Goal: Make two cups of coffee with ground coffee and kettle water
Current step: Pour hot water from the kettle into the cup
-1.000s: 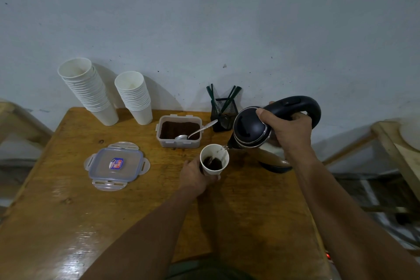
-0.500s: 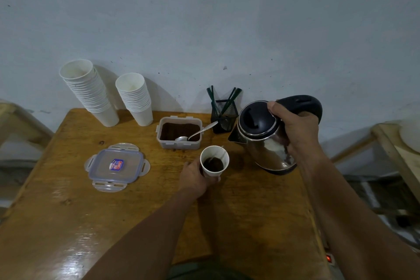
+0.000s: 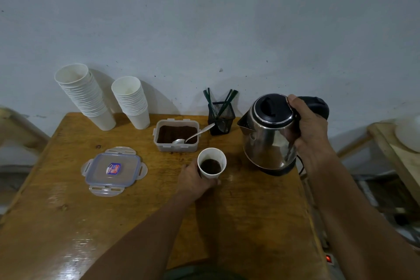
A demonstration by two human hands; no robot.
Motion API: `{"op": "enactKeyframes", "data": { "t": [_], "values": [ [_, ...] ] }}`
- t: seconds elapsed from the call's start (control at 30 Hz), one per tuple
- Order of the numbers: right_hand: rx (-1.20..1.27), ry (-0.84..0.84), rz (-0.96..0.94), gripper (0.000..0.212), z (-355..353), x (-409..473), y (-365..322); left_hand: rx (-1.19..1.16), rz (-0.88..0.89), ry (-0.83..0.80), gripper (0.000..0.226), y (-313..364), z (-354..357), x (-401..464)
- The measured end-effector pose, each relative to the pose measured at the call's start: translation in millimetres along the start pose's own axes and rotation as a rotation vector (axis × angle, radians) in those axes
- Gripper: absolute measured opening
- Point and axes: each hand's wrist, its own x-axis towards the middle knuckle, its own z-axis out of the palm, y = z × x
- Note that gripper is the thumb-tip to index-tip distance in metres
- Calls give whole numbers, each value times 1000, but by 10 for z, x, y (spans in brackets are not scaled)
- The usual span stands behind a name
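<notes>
Your left hand (image 3: pixel 195 179) is wrapped around the paper cup (image 3: pixel 211 163) of dark coffee standing on the wooden table (image 3: pixel 68 211) in front of the ground coffee tub (image 3: pixel 176 135) (spoon (image 3: pixel 193 136) resting in it), while your right hand (image 3: pixel 311 129) grips the steel kettle (image 3: pixel 268 134) by its black handle, upright, just right of the cup.

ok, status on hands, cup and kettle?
Left hand holding paper cup, dark liquid inside. Right hand gripping kettle, upright. Nothing in the way.

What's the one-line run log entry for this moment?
left hand: holds paper cup, dark liquid inside | right hand: holds kettle upright, right of cup | pouring: none
</notes>
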Motion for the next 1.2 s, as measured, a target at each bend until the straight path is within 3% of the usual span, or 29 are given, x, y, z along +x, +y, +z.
{"op": "enactKeyframes", "data": {
  "t": [0.1,0.47,0.6,0.83,1.0,1.13,1.2],
  "values": [
    [33,29,0,46,-41,72,-28,-4,7,-12,97,-28,-7,18],
    [136,99,57,38,-357,260,-32,-28,-20,-17,109,-34,-24,-3],
    [200,114,82,47,-445,336,-30,-30,6,-17,108,-33,-44,-8],
    [175,152,73,44,-456,378,-15,-25,9,-56,113,29,-79,-37],
    [200,275,92,56,-584,324,62,-63,16,-69,110,63,-102,-87],
    [56,259,68,70,-623,280,69,-76,31,-65,99,110,-124,-122],
    [-58,225,56,56,-638,248,59,-88,50,-47,93,150,-120,-132]
  ]
}}
